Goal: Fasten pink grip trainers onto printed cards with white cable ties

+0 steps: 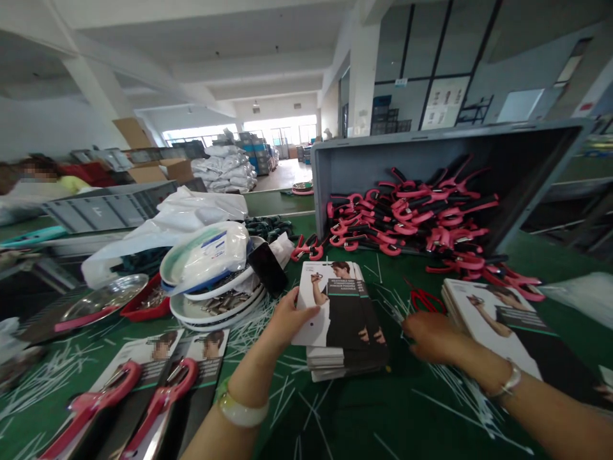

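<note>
On the green counter [407,415], left of center, a stack of pale round trays [191,317] carries a clear plastic packet [225,252], with a dark phone [268,267] tilted at its right side and, to its left, a red tray [149,311] next to a shiny metal dish [103,298]. Behind them are crumpled white plastic [205,206] and a long gray crate [112,209], with a person in yellow [73,183] at far left (partly blurred). Farther back stand open cardboard boxes [175,169], piled pale sacks [225,171] and a white pillar [363,70].
</note>
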Motion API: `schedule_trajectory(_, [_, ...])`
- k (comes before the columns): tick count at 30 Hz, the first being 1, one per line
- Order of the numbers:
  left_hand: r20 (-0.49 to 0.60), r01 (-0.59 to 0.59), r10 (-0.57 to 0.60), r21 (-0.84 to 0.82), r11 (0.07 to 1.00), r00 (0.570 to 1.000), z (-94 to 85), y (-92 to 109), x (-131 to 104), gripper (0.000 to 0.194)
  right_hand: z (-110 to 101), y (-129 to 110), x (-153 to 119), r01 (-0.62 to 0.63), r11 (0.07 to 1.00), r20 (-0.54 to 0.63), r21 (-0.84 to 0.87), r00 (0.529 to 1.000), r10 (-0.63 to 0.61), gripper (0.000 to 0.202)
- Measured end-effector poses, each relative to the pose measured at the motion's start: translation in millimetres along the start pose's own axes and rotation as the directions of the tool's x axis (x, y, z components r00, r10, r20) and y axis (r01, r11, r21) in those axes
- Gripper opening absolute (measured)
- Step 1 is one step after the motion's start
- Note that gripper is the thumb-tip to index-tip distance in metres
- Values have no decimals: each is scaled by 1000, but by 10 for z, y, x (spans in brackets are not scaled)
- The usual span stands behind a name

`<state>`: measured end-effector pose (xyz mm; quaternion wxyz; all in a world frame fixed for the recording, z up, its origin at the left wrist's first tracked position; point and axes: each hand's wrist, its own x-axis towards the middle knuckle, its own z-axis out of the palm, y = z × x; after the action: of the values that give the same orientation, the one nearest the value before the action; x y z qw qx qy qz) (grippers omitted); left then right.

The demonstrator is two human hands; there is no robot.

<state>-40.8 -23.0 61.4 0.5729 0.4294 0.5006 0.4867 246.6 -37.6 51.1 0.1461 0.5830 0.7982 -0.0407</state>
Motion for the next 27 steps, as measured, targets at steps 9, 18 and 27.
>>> schedule_trajectory(9, [-8,60,-60,57,997,998,-96,-122,-390,53,240,181,67,-63,985,-92,158,993,78,19])
schedule_trajectory(18, [-7,19,-20,-108,994,1000,-26,-160,-388,56,243,401,82,-37,927,-153,372,983,100,20])
schedule_trajectory(27, [-53,32,-35,-55,998,998,-95,-275,-408,53,241,272,127,-62,998,-126,18,990,64,33])
